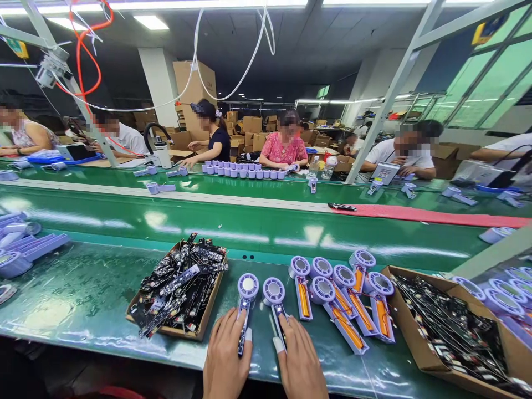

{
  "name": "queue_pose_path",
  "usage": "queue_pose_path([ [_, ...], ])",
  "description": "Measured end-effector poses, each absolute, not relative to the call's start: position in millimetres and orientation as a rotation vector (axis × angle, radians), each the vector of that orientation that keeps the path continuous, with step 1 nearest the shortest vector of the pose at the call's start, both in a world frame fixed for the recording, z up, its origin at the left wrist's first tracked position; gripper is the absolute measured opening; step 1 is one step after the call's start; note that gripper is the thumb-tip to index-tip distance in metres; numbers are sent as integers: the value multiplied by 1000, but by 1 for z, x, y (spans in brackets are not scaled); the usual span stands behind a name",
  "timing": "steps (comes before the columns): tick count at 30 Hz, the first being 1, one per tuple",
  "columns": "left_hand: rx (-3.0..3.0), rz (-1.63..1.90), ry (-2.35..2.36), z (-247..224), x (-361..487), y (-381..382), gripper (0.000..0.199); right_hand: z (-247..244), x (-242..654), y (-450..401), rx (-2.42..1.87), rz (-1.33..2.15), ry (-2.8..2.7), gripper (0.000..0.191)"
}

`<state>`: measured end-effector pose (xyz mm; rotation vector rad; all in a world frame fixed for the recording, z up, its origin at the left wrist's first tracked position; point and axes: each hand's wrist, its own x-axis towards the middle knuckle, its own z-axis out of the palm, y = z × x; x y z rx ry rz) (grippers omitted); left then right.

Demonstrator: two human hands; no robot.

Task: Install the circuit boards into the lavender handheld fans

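Note:
My left hand [226,354] grips the handle of a lavender handheld fan housing [246,310], which has a black circuit board lying in it. My right hand [301,366] holds a second fan housing [275,302], also with a black board in its handle. White finger cots cover a fingertip on each hand. To the right lie several open housings [338,299] with orange batteries in their handles. A shallow cardboard tray [178,291] heaped with black circuit boards stands to the left of my hands, and a larger carton of boards [449,327] stands to the right.
My green workbench [83,299] runs along a green conveyor belt [249,221] carrying a red mat [428,215]. Stacked lavender housings [25,246] lie at the left. Co-workers [285,147] sit across the line, with a row of lavender parts [241,172] and overhead cables.

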<state>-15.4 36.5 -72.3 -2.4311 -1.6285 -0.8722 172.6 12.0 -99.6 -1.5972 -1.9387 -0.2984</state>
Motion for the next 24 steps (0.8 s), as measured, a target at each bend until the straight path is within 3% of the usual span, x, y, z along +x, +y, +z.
queue_pose_path([
  [7,-2592,-1102,-1698,-80,-17,40,44,-95,157,15,-1651,-277,-2002,63],
  [11,-2728,-1480,-1818,-90,-18,44,47,-96,139,29,-1752,-257,-1953,55],
  [16,-2374,-2059,-2090,-98,-17,37,58,-70,117,52,-2008,-140,-1961,38],
  [24,-2198,-2099,-2089,-97,-16,36,56,-18,124,164,-2188,80,-1905,30],
])
